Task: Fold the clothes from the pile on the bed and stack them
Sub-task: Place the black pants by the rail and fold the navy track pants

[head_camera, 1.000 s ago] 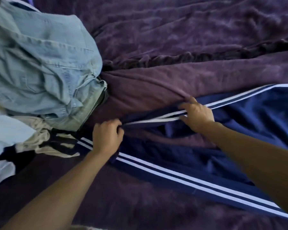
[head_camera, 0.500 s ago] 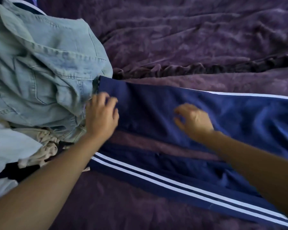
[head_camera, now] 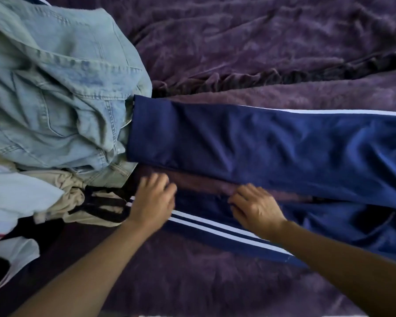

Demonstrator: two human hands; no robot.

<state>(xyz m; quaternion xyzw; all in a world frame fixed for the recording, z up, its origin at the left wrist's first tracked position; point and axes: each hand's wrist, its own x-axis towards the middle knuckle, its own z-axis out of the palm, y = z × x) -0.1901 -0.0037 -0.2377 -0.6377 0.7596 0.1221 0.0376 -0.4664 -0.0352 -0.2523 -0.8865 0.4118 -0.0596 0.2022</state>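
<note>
Near leg (head_camera: pixel 206 210): I logged it lying left-to-right under left hand (head_camera: pixel 153 202), slack-fingered by its end, and right hand (head_camera: pixel 256 207), curled, grip unclear.

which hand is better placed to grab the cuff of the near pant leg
Left. The left hand is at the near leg's cuff beside the clothes pile; the right hand sits further along it.

I see the bed (head_camera: pixel 261 42) covered in rumpled purple plush. Navy track pants (head_camera: pixel 272 147) with white side stripes lie spread across the centre and right. At the left sits the pile of clothes (head_camera: pixel 55 188), with a denim jacket (head_camera: pixel 62 88) on top.
</note>
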